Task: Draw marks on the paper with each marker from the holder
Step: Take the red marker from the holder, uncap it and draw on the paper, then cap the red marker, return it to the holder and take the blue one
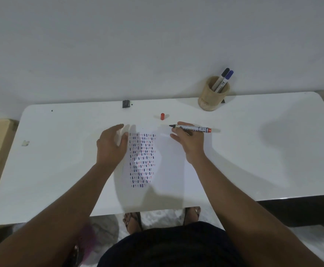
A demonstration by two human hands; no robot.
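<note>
Marking the paper (168, 166) well means bringing the uncapped marker (191, 129) down from where we hold it just past the sheet's far edge and laying short, even strokes in the blank right part, beside the block of blue and red dashes that fills the left-centre. The paper lies in the middle of the bench (253, 160), reaching almost to its near edge. Our right hand (191, 143) has its grip clamped on the marker, which lies nearly level, black tip pointing toward the bench's left end, red end toward the right; we judge it needs tilting upright before the tip can touch. Our left hand (112, 146) rests on the sheet's far left corner, fingers spread and holding nothing, and it should press flat so the paper cannot slide. Both forearms reach in from the near edge. The red cap (162, 116) stands beyond the paper, toward the far edge. The holder (213, 94) sits at the far edge right of centre with two capped markers (223, 79) inside.
</note>
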